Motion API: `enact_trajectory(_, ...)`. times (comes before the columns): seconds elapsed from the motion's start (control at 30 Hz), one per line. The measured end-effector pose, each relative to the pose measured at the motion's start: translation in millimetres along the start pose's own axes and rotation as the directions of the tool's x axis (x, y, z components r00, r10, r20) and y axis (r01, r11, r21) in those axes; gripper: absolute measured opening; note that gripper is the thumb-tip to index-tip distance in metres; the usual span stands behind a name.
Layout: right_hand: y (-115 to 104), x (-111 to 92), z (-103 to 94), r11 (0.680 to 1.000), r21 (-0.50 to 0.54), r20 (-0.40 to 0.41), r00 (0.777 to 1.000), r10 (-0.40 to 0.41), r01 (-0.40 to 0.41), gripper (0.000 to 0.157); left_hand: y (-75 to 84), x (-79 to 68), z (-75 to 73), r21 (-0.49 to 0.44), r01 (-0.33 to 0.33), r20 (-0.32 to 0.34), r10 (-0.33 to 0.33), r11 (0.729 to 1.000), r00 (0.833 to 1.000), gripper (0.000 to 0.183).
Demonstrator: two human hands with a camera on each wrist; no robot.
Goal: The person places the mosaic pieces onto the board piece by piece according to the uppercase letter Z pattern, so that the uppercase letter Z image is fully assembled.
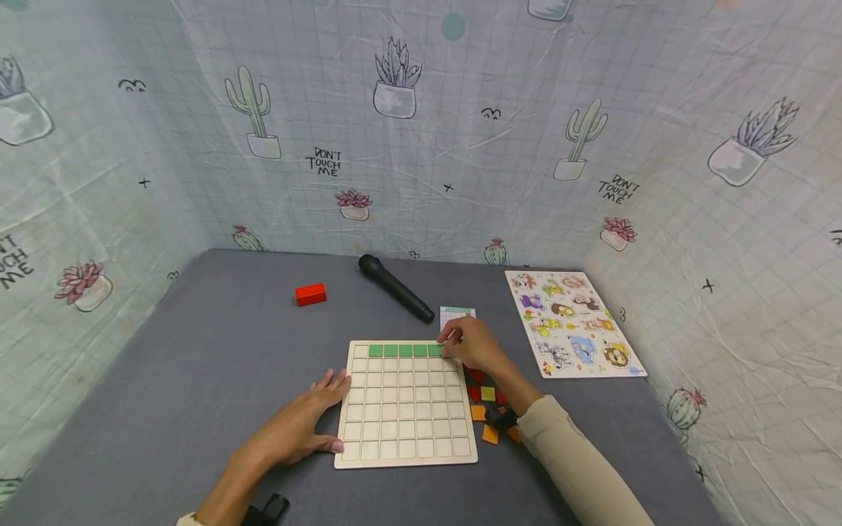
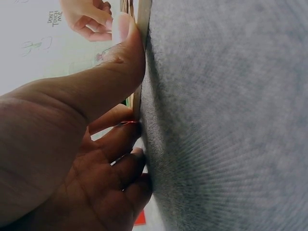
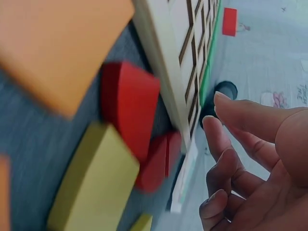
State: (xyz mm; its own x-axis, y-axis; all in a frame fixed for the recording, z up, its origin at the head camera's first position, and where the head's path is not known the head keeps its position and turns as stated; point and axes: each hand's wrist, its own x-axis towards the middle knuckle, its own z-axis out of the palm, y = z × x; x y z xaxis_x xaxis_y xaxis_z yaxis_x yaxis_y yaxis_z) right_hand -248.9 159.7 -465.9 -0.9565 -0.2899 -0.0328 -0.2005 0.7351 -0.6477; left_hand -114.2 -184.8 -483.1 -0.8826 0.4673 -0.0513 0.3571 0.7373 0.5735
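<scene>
Well, the tabletop point(image 1: 197, 380) gives me most room on the left, where its grey surface stretches broadly from the board's left side to its own left edge. The wooden grid board point(image 1: 406, 395) lies flat near the middle, a strip of grey showing along its near edge. On its right I have less room: red tiles point(image 1: 475, 395), a yellow tile point(image 1: 487, 394) and orange tiles point(image 1: 490, 434) lie loose just beside that edge, partly under my right arm. Farther right, an animal picture board point(image 1: 571, 325) reaches to the tabletop's right edge. A small grid card point(image 1: 457, 313) sits just beyond the board's far right corner, with a black microphone point(image 1: 397, 289) slanting near the tabletop's far edge and a red block point(image 1: 310, 294) to its left.

The board is pale, ruled into square cells, with green tiles point(image 1: 405, 351) side by side along its far row; the row's leftmost cell is bare. My left hand point(image 1: 308, 422) spreads wide, thumb and fingertips touching the left edge. My right hand point(image 1: 475, 343) hovers over the far right corner, thumb and forefinger narrowly parted; I cannot tell whether they touch a tile.
</scene>
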Motion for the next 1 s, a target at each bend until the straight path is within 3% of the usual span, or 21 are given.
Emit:
enact_trajectory(0.43, 21.1, -25.6, -24.1, 0.998, -0.066, 0.007, 1.000, 0.026, -0.026, 0.015, -2.1, 1.9, 2.4, -0.001, 0.023, 0.007, -0.023, 1.000, 1.000, 0.105)
enact_trajectory(0.7, 27.2, -31.2, -21.9, 0.987, -0.143, 0.045, 0.995, 0.084, -0.077, 0.019, -1.3, 2.2, 3.0, -0.004, 0.012, 0.002, -0.012, 1.000, 1.000, 0.105)
enact_trajectory(1.0, 27.1, -32.9, -19.6, 0.991, -0.101, 0.046, 0.995, 0.087, -0.082, 0.014, -2.1, 2.2, 1.6, -0.005, 0.025, 0.011, -0.025, 1.000, 1.000, 0.105)
